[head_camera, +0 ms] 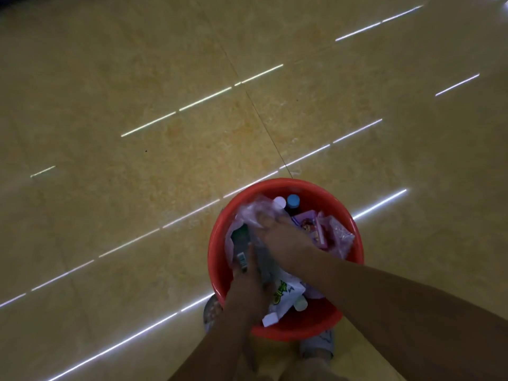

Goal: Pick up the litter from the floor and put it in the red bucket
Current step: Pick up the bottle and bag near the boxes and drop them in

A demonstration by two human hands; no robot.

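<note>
Red bucket (217, 259) already holds the litter, and both hands are down inside its rim. The left hand (247, 287) grips the near end of a dark packet (239, 240). The packet's long axis runs from the bucket's near rim toward its far rim, pointing away from the person. The right hand (283, 237) lies over a clear plastic bag (253, 210) toward the far rim, and blur hides whether it grips. Releasing inside the rim looks like the next step.
</note>
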